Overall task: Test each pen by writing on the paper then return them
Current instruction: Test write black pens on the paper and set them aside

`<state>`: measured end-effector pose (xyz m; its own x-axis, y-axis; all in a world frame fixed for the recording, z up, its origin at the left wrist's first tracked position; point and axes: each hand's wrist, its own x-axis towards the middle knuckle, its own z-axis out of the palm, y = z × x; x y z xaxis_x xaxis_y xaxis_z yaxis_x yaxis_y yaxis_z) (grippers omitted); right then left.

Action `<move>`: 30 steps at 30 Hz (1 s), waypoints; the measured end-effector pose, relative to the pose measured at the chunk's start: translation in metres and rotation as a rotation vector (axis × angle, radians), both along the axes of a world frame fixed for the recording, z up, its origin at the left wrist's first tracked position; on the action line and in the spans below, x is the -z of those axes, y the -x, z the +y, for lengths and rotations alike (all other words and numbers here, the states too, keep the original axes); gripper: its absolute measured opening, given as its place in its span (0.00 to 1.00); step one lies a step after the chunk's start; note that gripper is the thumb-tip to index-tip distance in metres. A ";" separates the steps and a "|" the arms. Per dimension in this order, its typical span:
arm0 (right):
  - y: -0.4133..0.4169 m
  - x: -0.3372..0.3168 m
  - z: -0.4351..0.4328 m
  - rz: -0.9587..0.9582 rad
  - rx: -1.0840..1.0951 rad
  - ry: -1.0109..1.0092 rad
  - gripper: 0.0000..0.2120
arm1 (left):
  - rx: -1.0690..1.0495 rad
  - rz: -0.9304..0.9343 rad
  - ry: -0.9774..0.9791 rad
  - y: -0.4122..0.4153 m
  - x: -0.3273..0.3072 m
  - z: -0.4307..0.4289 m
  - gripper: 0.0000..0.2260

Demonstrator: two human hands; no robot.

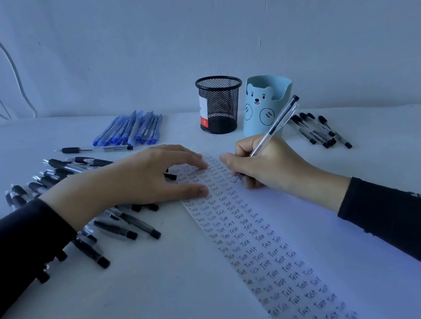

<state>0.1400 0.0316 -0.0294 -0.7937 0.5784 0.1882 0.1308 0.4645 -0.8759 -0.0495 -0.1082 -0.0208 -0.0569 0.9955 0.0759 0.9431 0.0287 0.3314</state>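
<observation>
A pale wall with a few thin cables backs a white bench (168,288) in bluish light. The right grip (265,165) is clenched round a clear-barrelled pen (276,125), its tip hidden behind the fingers at the top of the paper (340,249). The left grip (130,179) is released, its straight fingers pressing the sheet's upper left edge flat.

If the left grip lifts or slides, the sheet will likely skid under the stroke and spoil the mark. The heel of the right grip rests on the page, so fresh ink could smear. Under and behind the left grip's forearm lies a loose pile of black pens (121,227) – a drag of the sleeve could roll them and mix tested pens with untested ones. The pen's upper end appears in front of the bear cup (264,105) just beyond the right grip; how near it truly is I cannot tell, but a wide swing might tip the cup.

The word "Test" repeats in crowded columns down the sheet's left strip, toward the person from both grips. The mesh cup (220,103), beyond the grips, carries a red-and-white label – too small to read. The bear cup shows only a drawn face. Blue pens (128,130) lie beyond the left grip, and more black pens (319,129) lie to the right of the right grip.
</observation>
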 end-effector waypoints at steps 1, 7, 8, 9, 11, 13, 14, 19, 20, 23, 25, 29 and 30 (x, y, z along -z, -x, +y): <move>0.000 0.000 0.000 -0.008 -0.002 -0.009 0.19 | 0.001 0.001 -0.003 0.000 0.000 0.000 0.29; 0.001 0.001 0.001 -0.020 0.005 -0.037 0.17 | 0.005 0.005 -0.002 0.000 -0.001 0.000 0.27; 0.001 0.001 0.002 -0.021 0.004 -0.036 0.17 | 0.004 0.001 -0.002 0.000 -0.001 0.000 0.26; 0.001 0.001 0.002 -0.025 0.002 -0.036 0.17 | 0.004 -0.003 -0.004 -0.001 -0.001 0.000 0.26; 0.002 0.002 0.002 -0.031 -0.003 -0.041 0.18 | 0.008 -0.006 -0.007 -0.001 -0.001 -0.001 0.26; 0.002 0.002 0.001 -0.034 -0.006 -0.054 0.19 | 0.012 -0.009 -0.009 -0.001 -0.001 -0.001 0.26; 0.002 0.002 0.001 -0.033 -0.006 -0.061 0.19 | 0.010 -0.013 -0.006 -0.001 -0.001 -0.001 0.26; 0.001 0.001 0.002 -0.019 0.003 -0.040 0.17 | 0.016 -0.005 0.001 0.000 -0.001 -0.001 0.28; 0.001 0.001 0.002 -0.022 0.000 -0.041 0.17 | 0.015 -0.005 0.003 0.001 0.000 -0.001 0.28; 0.001 0.000 0.000 -0.032 0.002 -0.069 0.17 | 0.016 -0.010 0.006 0.001 -0.001 -0.001 0.29; 0.000 -0.001 0.000 -0.029 0.012 -0.062 0.16 | 0.017 -0.012 0.004 0.001 -0.001 -0.001 0.29; 0.000 -0.001 0.000 -0.032 0.019 -0.067 0.17 | 0.015 -0.008 0.003 0.001 0.000 -0.001 0.29; 0.000 -0.001 0.000 -0.029 0.017 -0.069 0.17 | 0.014 -0.010 0.003 0.000 0.000 0.000 0.29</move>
<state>0.1400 0.0314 -0.0286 -0.7896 0.5783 0.2051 0.1644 0.5215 -0.8373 -0.0499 -0.1085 -0.0206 -0.0441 0.9964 0.0724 0.9400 0.0168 0.3406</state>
